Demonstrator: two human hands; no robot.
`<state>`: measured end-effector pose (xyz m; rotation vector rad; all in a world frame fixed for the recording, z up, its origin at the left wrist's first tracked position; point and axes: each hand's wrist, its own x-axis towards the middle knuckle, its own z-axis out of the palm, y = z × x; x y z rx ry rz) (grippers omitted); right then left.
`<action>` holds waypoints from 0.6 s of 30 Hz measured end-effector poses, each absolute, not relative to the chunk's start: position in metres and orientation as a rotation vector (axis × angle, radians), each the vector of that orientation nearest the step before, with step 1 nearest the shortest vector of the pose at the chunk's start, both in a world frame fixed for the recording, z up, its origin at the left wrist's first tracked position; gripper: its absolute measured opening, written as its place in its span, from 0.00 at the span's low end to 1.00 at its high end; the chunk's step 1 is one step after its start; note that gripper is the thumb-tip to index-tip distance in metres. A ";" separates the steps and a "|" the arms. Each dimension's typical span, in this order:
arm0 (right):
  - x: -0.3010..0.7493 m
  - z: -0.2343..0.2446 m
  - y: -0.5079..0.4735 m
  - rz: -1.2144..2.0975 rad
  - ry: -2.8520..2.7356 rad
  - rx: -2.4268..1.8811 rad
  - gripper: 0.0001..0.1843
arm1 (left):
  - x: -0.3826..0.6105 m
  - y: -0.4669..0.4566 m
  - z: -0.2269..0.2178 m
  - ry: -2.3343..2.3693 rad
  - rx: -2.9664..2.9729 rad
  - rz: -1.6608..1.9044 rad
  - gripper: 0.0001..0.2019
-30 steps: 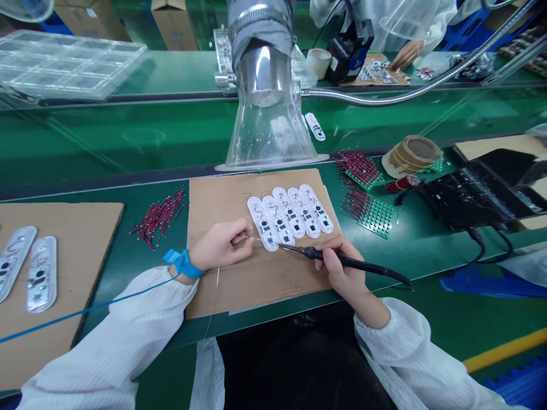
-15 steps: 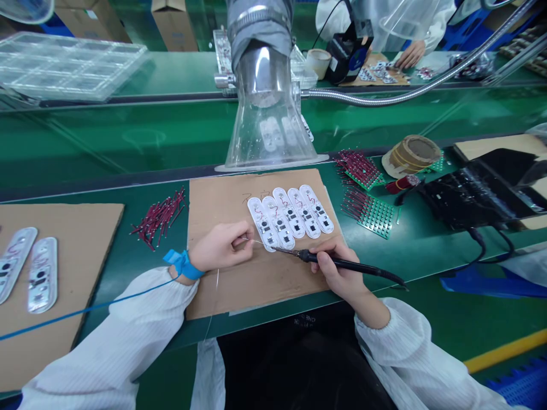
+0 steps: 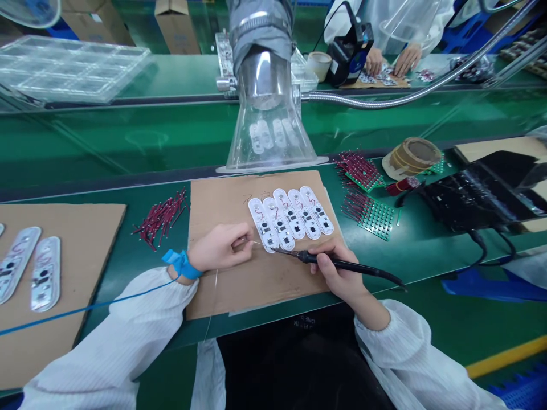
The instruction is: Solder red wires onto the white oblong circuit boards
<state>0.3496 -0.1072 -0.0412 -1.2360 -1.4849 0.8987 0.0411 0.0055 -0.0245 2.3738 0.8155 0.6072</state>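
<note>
Several white oblong circuit boards (image 3: 292, 214) lie side by side on a cardboard sheet (image 3: 256, 287), each with dark chips and thin red wires. My left hand (image 3: 224, 246), wearing a blue wrist strap (image 3: 183, 264), is closed in a pinch on a thin solder wire (image 3: 216, 285). The wire's end reaches the lower end of the leftmost board. My right hand (image 3: 337, 265) grips a black soldering iron (image 3: 350, 265) like a pen. Its tip is at the lower end of the same board, close to the wire's end; whether they touch is too small to tell.
A clear fume hood (image 3: 269, 136) hangs beyond the boards. Red wires (image 3: 161, 219) are piled at left, beside another cardboard sheet (image 3: 92, 239) with boards. Green perforated boards (image 3: 376, 217), a tape roll (image 3: 412, 156) and a black stand (image 3: 482, 191) are at right. Across the bench, a co-worker's hands (image 3: 408, 60) handle parts.
My hands, the iron and the solder wire stay almost in place. Across the bench, both of the co-worker's hands now show over the parts. The view has shifted slightly.
</note>
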 end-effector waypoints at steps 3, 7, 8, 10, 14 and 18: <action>0.348 -0.046 -0.106 0.888 -1.364 -1.176 0.11 | 0.030 0.017 -0.024 0.933 2.369 0.681 0.03; 0.349 -0.051 -0.107 0.862 -1.306 -1.110 0.10 | 0.009 0.039 -0.031 1.409 2.204 0.935 0.03; 0.350 -0.052 -0.108 0.854 -1.319 -1.112 0.10 | 0.003 0.045 -0.033 1.543 2.128 1.018 0.04; 0.352 -0.055 -0.111 0.848 -1.362 -1.136 0.08 | -0.007 0.058 -0.036 1.765 1.971 1.160 0.07; 0.354 -0.063 -0.110 0.783 -1.378 -1.167 0.08 | -0.009 0.102 -0.028 1.969 1.868 1.130 0.18; 0.354 -0.068 -0.105 0.696 -1.230 -1.166 0.10 | 0.026 0.167 -0.011 1.959 1.941 0.994 0.23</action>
